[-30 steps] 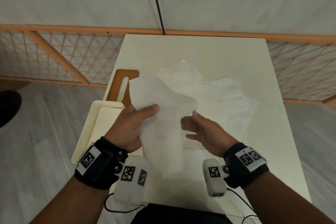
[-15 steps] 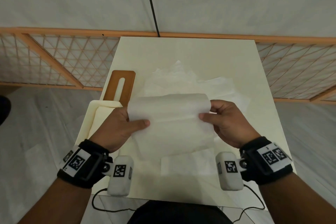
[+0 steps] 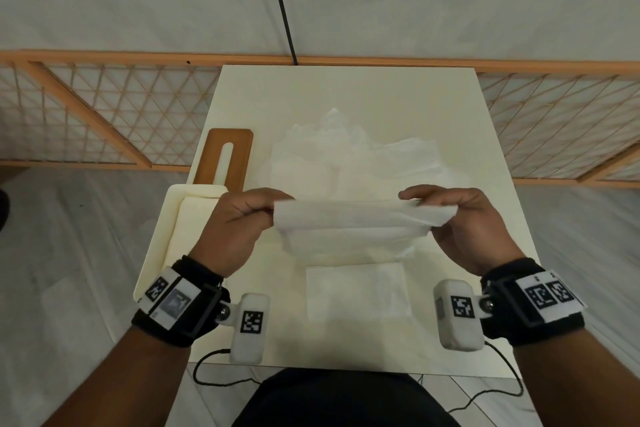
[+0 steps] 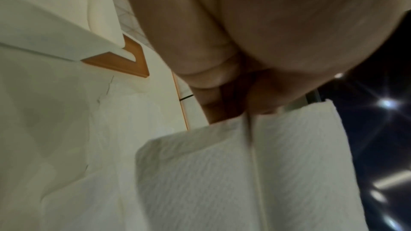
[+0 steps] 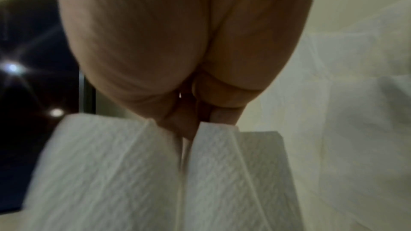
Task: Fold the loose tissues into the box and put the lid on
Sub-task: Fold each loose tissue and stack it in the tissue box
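Note:
A white tissue hangs folded over between my hands above the table. My left hand pinches its left end and my right hand pinches its right end. Both wrist views show the doubled tissue drooping from the pinching fingers. A folded tissue lies flat on the table near me. A heap of loose tissues sits behind the hands. The cream box stands at the table's left edge, partly behind my left hand. The brown wooden lid with a slot lies beyond the box.
The cream table ends close behind the tissue heap and just right of my right wrist. A wooden lattice fence runs behind it. A black cable hangs down the wall. Wrist cables trail off the near edge.
The tissue went from dangling in my left hand to stretched between both hands, then its top edge was folded down toward me into a narrower band.

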Demonstrator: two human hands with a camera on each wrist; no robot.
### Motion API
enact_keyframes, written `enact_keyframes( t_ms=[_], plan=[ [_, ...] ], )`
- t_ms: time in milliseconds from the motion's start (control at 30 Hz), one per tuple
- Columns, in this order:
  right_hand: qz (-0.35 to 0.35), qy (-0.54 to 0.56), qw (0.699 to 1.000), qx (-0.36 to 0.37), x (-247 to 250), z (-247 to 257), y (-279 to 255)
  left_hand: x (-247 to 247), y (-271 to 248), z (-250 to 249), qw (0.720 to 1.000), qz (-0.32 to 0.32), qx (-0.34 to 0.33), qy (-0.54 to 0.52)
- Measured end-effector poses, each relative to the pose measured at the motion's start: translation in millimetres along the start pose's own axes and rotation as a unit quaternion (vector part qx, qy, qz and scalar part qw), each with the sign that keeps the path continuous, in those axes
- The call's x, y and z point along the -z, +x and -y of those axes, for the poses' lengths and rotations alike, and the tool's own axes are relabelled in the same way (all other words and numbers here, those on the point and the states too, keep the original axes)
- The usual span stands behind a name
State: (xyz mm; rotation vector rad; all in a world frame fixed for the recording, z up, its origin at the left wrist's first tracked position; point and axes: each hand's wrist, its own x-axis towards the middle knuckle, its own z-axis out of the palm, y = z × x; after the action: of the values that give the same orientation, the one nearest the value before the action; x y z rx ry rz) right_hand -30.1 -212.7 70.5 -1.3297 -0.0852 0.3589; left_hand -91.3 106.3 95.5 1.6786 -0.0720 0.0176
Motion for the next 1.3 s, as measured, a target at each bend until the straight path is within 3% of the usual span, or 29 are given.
enact_keyframes(
  t_ms=[100,233,333,433,500,633,800,900,1167,1300],
  plan=[
    [0.010,0.063,0.996,-0.060,6.1,1.9,-2.0,-2.3,-0.6,9.7,0.990,-0.011,0.078,-0.120],
    [-0.031,-0.047,0.995,-0.080,0.8,-5.8,-4.3,-14.2,-4.1,23.9,0.991,-0.079,0.107,0.021],
    [-0.040,-0.140,0.982,-0.119,6.1,-24.7,-9.9,-18.7,-14.6,47.9,0.978,-0.072,0.197,0.011],
    [0.005,-0.228,0.948,-0.221,12.3,-47.8,-26.2,-26.3,-32.0,72.7,0.949,-0.033,0.313,0.003],
    [0.016,-0.239,0.932,-0.272,16.2,-66.9,-37.2,-32.2,-44.1,86.8,0.939,-0.011,0.343,0.010],
    [-0.011,-0.293,0.920,-0.260,21.7,-99.3,-41.8,-40.5,-54.1,115.5,0.937,-0.006,0.333,0.104],
    [-0.047,-0.427,0.878,-0.210,19.2,-123.0,-26.6,-52.8,-43.4,140.4,0.931,-0.023,0.293,0.217],
    [-0.034,-0.479,0.853,-0.202,19.6,-132.7,-20.9,-61.2,-37.9,153.4,0.916,-0.014,0.289,0.279],
    [-0.005,-0.539,0.820,-0.193,23.9,-148.4,-20.3,-68.3,-35.6,169.2,0.900,-0.001,0.280,0.334],
    [-0.022,-0.539,0.827,-0.156,25.6,-147.1,-21.6,-67.8,-12.2,164.9,0.899,-0.027,0.269,0.345]
  ],
)
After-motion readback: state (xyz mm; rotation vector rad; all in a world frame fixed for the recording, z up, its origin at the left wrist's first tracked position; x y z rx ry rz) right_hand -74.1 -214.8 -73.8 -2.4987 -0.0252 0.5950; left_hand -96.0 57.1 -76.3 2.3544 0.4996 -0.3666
